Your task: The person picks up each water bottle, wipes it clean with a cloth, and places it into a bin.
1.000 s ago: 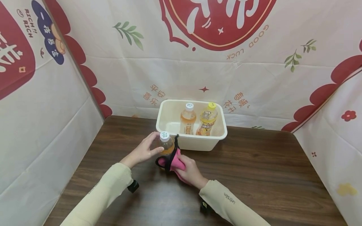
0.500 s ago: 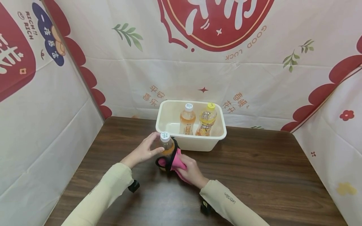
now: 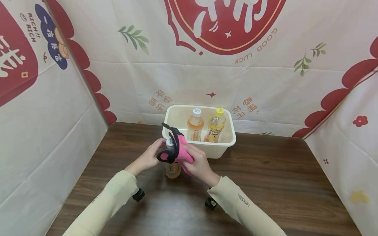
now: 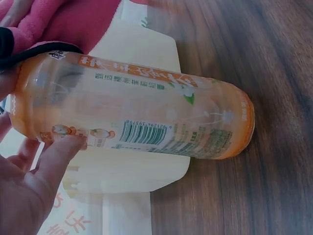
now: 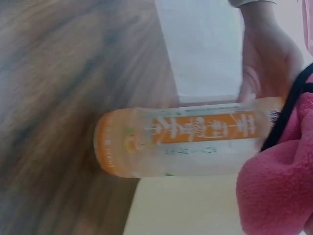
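Observation:
My left hand (image 3: 148,158) grips a drink bottle (image 3: 172,170) with a white cap, an orange-and-clear label and amber liquid. The bottle stands upright on the table. In the left wrist view the thumb presses the label of the bottle (image 4: 146,105), high up near its shoulder. My right hand (image 3: 200,164) holds a bunched pink cloth (image 3: 183,152) with black edging, its black loops hanging over the bottle's neck and cap. The lower body of the bottle (image 5: 195,139) shows bare in the right wrist view, with the fuzzy pink cloth (image 5: 279,181) at its top.
A cream plastic bin (image 3: 217,151) stands behind the hands, near the back wall. Inside it are a white-capped orange drink bottle (image 3: 195,126) and a yellow-capped bottle (image 3: 215,127). A printed fabric wall (image 3: 265,98) closes off the dark wooden table (image 3: 265,173) at the back.
My right hand has lifted the pink cloth from around the bottle's lower body to its neck and cap, uncovering the label. The left hand stays at the bottle.

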Demonstrator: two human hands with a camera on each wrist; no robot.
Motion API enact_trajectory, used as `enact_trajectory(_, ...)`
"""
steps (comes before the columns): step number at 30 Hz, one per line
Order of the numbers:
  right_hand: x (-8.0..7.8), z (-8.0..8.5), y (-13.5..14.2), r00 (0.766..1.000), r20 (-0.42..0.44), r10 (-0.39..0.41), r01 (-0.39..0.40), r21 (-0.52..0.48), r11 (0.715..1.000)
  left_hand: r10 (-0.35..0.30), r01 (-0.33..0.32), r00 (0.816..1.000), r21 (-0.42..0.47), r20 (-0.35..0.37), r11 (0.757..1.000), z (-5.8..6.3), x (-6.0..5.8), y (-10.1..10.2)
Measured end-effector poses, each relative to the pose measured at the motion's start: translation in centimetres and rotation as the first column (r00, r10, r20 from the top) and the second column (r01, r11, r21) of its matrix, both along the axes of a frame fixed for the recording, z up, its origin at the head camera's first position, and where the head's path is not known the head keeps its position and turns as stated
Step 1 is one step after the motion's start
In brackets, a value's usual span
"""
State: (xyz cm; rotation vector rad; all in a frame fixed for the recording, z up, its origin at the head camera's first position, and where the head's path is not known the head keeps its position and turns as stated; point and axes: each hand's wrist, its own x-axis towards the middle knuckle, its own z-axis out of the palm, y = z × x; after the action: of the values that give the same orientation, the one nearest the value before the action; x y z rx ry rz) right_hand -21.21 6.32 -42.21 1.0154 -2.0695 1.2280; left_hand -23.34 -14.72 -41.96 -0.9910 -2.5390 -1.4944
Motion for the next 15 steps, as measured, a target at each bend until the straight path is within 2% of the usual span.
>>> enact_trajectory(4,0.1,-1.1,-0.1,0.997,0.070,-0.021,0.023,-0.030,0.999,0.008,-0.008,1.000,0.005,-0.008,1.000,-0.1,0.0,0.0)
enact_trajectory(8,0.1,-3.7,0.2,0.995,0.081,-0.061,0.064,-0.040,0.997,0.015,-0.015,0.999,-0.015,-0.044,1.000,-0.2,0.1,0.0)
enact_trajectory(12,0.5,-7.3,0.6,0.991,0.092,-0.092,0.088,0.046,0.995,0.028,-0.030,0.999,-0.048,-0.042,0.998,0.1,0.5,0.2)
enact_trajectory(15,0.8,-9.5,0.9,0.987,0.121,-0.106,0.090,0.131,0.987,0.019,-0.019,1.000,-0.056,-0.013,0.998,1.4,1.2,0.4)
